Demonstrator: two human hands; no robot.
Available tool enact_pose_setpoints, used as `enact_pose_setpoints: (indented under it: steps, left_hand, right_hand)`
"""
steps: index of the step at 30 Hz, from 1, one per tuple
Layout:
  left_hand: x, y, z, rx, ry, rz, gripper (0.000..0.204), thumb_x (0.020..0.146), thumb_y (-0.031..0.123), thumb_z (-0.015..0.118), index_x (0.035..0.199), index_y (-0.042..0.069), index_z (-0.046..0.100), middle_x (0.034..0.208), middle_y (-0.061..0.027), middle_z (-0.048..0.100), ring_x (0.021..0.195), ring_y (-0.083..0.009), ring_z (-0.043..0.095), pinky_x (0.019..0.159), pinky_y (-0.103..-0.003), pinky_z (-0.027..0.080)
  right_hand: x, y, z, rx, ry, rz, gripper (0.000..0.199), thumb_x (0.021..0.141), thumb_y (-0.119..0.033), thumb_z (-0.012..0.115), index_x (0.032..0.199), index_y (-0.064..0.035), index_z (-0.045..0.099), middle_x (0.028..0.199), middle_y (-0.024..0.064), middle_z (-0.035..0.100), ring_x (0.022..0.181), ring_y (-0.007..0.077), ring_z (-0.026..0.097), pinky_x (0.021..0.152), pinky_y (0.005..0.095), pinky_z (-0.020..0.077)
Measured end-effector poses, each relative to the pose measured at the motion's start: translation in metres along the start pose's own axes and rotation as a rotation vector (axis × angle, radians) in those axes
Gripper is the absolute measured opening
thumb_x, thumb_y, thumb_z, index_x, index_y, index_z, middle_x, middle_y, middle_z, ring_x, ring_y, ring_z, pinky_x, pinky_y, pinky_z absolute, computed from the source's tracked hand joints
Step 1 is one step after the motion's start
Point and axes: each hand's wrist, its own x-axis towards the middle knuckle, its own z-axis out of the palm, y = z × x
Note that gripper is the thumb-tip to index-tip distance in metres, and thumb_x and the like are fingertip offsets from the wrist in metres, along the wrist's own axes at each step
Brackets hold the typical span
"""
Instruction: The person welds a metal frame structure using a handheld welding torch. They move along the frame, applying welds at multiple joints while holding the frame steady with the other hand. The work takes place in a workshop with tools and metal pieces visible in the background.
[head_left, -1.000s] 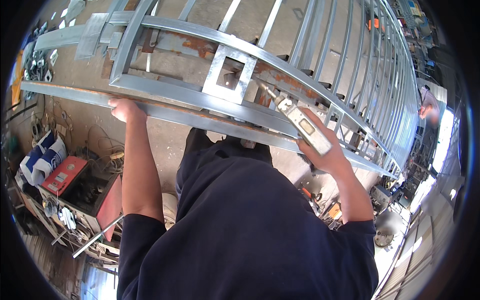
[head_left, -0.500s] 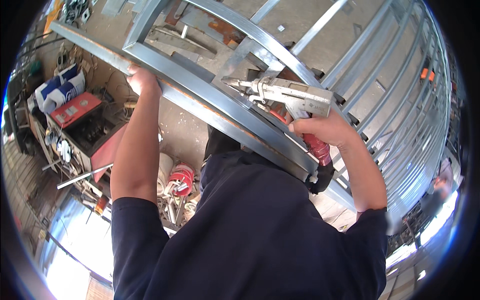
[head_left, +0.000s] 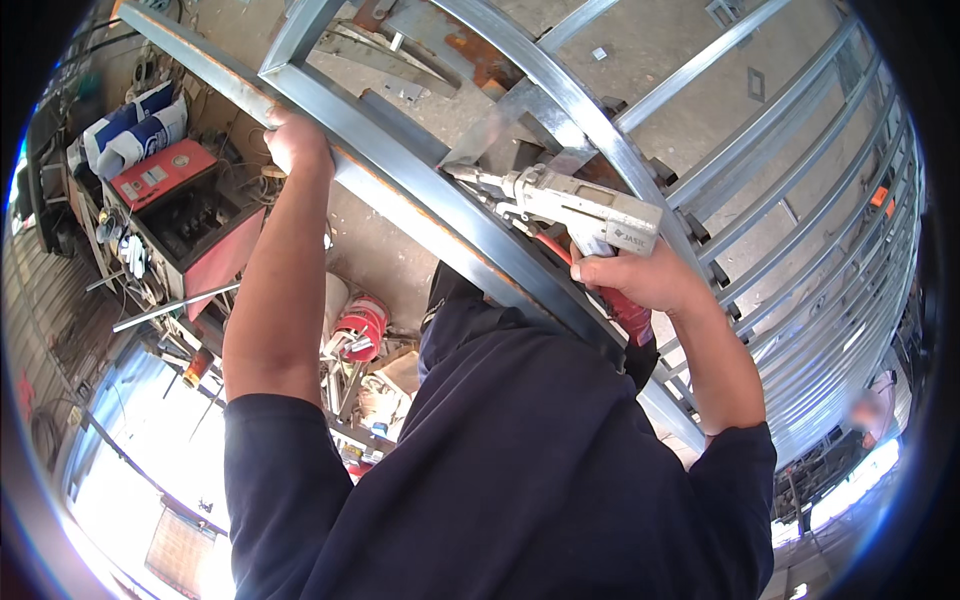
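Left hand (head_left: 298, 145) grips one bar (head_left: 425, 228), right hand (head_left: 648, 280) one torch (head_left: 585, 205)

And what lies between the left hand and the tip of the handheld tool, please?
In the head view, a grey frame beam runs between the left hand, on the rust-edged bar, and the handheld tool.

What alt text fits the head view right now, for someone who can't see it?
The right hand holds a gun-shaped tool, its tip close to a shiny plate on a barred metal frame. The left hand grips a rust-streaked bar alongside the frame. Left of the person are a red box and red bucket.
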Motion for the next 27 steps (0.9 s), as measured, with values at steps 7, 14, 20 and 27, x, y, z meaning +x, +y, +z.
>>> enact_pose_setpoints:
  steps: [7, 14, 20, 27]
  left_hand:
    - [-0.003, 0.002, 0.000, 0.011, -0.002, 0.006, 0.073, 0.106, 0.054, 0.032, 0.137, -0.007, 0.059, 0.129, -0.0288, 0.067, 0.115, -0.0441, 0.068, 0.100, -0.051, 0.054]
    - [0.000, 0.001, 0.000, 0.006, -0.002, 0.005, 0.072, 0.106, 0.053, 0.033, 0.135, -0.007, 0.059, 0.128, -0.0282, 0.068, 0.113, -0.0433, 0.069, 0.100, -0.050, 0.055]
    - [-0.007, 0.003, -0.004, -0.024, -0.032, 0.003, 0.071, 0.106, 0.053, 0.033, 0.137, -0.006, 0.058, 0.128, -0.0270, 0.068, 0.113, -0.0415, 0.070, 0.100, -0.049, 0.055]
    - [-0.010, 0.004, -0.005, -0.003, -0.026, 0.005, 0.072, 0.106, 0.053, 0.032, 0.138, -0.006, 0.058, 0.130, -0.0272, 0.068, 0.114, -0.0410, 0.069, 0.099, -0.048, 0.056]
  right_hand:
    - [0.000, 0.000, 0.002, -0.022, 0.016, -0.028, 0.041, 0.082, -0.013, 0.078, 0.120, -0.0023, 0.065, 0.097, 0.0015, 0.069, 0.087, 0.0114, 0.064, 0.080, 0.0298, 0.0545]
    - [-0.003, 0.001, 0.002, -0.032, 0.031, 0.002, 0.038, 0.082, -0.012, 0.077, 0.118, -0.0033, 0.066, 0.097, 0.0005, 0.069, 0.087, 0.0104, 0.064, 0.079, 0.0295, 0.0545]
    - [-0.004, 0.001, 0.002, -0.057, 0.022, 0.018, 0.034, 0.083, -0.011, 0.078, 0.115, -0.0039, 0.067, 0.096, -0.0006, 0.069, 0.087, 0.0096, 0.064, 0.079, 0.0288, 0.0543]
    - [-0.007, 0.001, 0.002, -0.014, 0.020, -0.012, 0.034, 0.082, -0.009, 0.078, 0.114, -0.0039, 0.067, 0.094, -0.0008, 0.069, 0.085, 0.0088, 0.063, 0.077, 0.0281, 0.0544]
